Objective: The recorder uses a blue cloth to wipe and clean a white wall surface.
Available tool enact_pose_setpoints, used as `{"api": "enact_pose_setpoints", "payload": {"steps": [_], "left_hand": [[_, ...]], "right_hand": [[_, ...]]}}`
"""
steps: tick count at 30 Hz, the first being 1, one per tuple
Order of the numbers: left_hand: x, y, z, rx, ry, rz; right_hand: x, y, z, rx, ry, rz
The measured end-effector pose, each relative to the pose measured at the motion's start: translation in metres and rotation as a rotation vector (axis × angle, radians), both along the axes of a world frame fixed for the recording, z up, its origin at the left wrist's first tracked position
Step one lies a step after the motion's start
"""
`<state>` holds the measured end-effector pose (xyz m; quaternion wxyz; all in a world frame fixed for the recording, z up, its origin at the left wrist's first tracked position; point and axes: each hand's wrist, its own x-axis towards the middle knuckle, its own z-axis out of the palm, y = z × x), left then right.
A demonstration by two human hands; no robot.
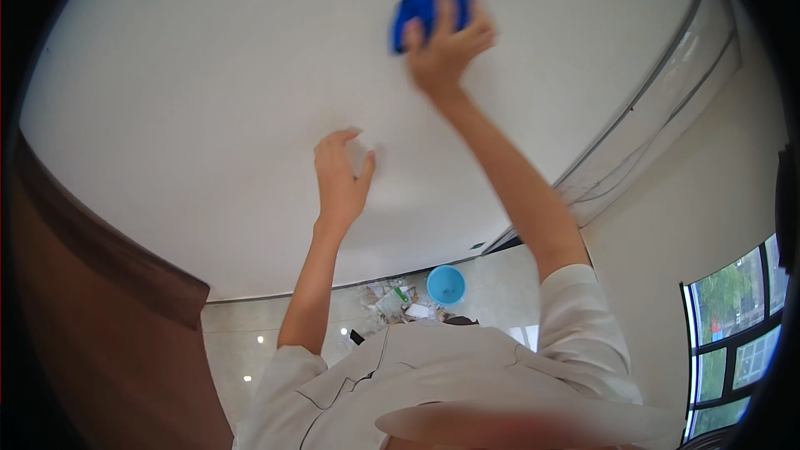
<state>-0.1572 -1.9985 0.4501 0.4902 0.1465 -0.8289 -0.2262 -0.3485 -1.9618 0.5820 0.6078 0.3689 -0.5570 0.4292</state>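
Observation:
A blue cloth (421,17) is pressed against the large white wall (208,117) near the top of the view. My right hand (450,46) lies over it with the fingers spread across the fabric; hand and cloth are slightly blurred. Lower and to the left, my left hand (340,175) is held up close to the wall, its fingers bent and the thumb apart. Nothing shows in the left hand. Whether its fingertips touch the wall I cannot tell.
On the tiled floor stands a light blue bucket (447,285), with a heap of papers and scraps (396,300) beside it. A brown panel (108,300) borders the left. At right are a grey-edged clear sheet (642,125) and a window (733,317).

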Motion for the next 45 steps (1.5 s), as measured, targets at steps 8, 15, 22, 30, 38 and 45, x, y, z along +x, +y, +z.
{"api": "enact_pose_setpoints", "payload": {"steps": [8, 15, 22, 30, 38, 45], "left_hand": [[0.065, 0.048, -0.177, 0.514, 0.026, 0.023], [0.136, 0.089, -0.223, 0.687, 0.010, 0.217], [0.134, 0.088, -0.182, 0.570, -0.021, 0.472], [0.025, 0.114, -0.164, 0.504, -0.004, 0.379], [-0.049, 0.135, -0.162, 0.575, -0.054, 0.124], [-0.071, 0.128, -0.159, 0.580, -0.065, -0.038]], "right_hand": [[0.061, -0.039, -0.070, 0.367, 0.400, 0.214], [-0.050, 0.033, 0.004, -0.046, 0.008, 0.064], [-0.154, 0.109, 0.038, -0.299, -0.122, -0.036], [-0.267, 0.193, 0.009, -0.410, -0.270, -0.119], [-0.332, 0.268, -0.081, -0.338, -0.529, -0.261], [-0.273, 0.242, -0.124, -0.132, -0.684, -0.201]]}}
